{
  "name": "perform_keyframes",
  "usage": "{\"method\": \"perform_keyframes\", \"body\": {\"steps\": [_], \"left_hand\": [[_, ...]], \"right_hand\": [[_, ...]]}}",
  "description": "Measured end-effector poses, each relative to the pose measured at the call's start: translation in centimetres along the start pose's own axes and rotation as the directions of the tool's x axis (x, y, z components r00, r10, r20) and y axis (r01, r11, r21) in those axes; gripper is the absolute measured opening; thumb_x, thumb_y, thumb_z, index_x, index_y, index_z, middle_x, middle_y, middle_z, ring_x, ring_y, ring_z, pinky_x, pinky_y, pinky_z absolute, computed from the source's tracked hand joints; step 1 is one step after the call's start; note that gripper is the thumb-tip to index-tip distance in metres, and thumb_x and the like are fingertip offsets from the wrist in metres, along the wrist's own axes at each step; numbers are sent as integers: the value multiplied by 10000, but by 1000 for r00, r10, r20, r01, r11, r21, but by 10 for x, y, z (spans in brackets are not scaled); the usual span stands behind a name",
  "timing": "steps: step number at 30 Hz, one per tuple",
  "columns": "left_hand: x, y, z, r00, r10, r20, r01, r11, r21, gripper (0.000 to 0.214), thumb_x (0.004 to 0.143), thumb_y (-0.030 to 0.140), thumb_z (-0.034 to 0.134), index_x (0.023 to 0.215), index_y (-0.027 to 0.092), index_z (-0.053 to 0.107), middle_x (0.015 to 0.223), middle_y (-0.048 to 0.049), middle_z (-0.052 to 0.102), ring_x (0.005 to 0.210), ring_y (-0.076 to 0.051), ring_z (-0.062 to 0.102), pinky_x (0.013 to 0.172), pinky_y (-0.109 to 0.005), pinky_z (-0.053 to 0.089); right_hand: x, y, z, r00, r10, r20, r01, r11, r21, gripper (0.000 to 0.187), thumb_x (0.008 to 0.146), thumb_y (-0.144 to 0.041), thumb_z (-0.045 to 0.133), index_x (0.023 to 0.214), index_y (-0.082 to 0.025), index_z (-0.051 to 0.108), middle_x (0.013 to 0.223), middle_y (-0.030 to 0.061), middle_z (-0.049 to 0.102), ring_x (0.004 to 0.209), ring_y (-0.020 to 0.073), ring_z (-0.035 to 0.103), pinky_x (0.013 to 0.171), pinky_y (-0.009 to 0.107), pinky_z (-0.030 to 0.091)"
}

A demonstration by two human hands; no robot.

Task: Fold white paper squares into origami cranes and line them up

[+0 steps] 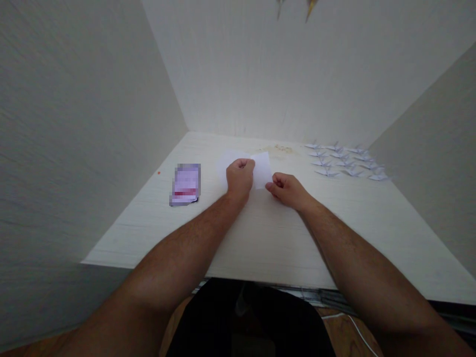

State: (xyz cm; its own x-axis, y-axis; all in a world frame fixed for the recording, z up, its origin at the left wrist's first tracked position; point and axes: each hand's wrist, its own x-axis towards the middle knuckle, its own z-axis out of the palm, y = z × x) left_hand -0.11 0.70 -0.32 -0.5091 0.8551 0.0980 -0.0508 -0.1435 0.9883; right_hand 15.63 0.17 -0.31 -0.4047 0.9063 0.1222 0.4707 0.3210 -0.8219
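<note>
Between my hands is a small white sheet of paper (262,167), raised at a slight tilt above the white table. My left hand (239,179) is closed on its left side, thumb and fingers pressed together near the upper edge. At the lower right corner, the thumb and forefinger of my right hand (287,190) pinch the same sheet. More white paper (223,157) lies behind and left of my left hand, partly covered by it. Whether that is one sheet or a stack, I cannot tell.
Several white folded paper cranes (344,162) stand in rows at the table's (260,248) back right. To the left lies a phone-like object (186,184) with a blurred-out face. A small orange speck (159,173) is near the left edge. Walls enclose the back and both sides.
</note>
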Motion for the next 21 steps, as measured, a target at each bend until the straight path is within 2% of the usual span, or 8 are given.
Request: {"method": "perform_keyframes", "body": {"steps": [3, 6, 10, 15, 21], "left_hand": [[2, -3, 0, 1000, -4, 18, 5, 1000, -17, 148, 752, 247, 634, 629, 190, 576, 546, 38, 519, 512, -96, 431, 498, -235, 352], [1, -4, -1, 997, 4, 71, -3, 1000, -20, 143, 752, 282, 657, 663, 185, 601, 568, 28, 553, 521, -94, 459, 496, -228, 359], [-2, -3, -1, 987, -21, 157, 30, 998, -58, 155, 749, 322, 674, 716, 184, 613, 559, 27, 567, 477, -87, 449, 450, -223, 323], [-4, -1, -2, 968, -33, 248, 64, 991, -119, 148, 717, 288, 691, 690, 192, 581, 548, 32, 548, 484, -87, 467, 452, -218, 340], [-5, 1, -1, 962, -36, 269, 79, 985, -151, 144, 712, 252, 661, 679, 210, 527, 542, 44, 523, 465, -85, 449, 438, -219, 320]], "right_hand": [[1, 3, 1, 996, 1, -86, 3, 999, 50, 406, 761, -535, 668, 627, -220, 448, 548, -45, 471, 530, 95, 374, 507, 246, 269], [4, 4, 3, 988, 54, -142, -24, 979, 200, 394, 795, -576, 626, 689, -204, 546, 576, -14, 562, 516, 105, 454, 497, 249, 329], [8, 5, 4, 954, 121, -274, -33, 952, 305, 322, 801, -498, 609, 720, -186, 628, 569, -14, 572, 492, 114, 508, 478, 251, 379], [9, 7, 3, 918, 110, -381, -3, 963, 271, 281, 800, -436, 610, 667, -188, 616, 553, -13, 567, 502, 116, 508, 498, 254, 403], [7, 7, 3, 900, 52, -433, 38, 980, 196, 264, 796, -398, 596, 638, -188, 614, 580, -2, 563, 573, 131, 506, 544, 266, 390]]}}
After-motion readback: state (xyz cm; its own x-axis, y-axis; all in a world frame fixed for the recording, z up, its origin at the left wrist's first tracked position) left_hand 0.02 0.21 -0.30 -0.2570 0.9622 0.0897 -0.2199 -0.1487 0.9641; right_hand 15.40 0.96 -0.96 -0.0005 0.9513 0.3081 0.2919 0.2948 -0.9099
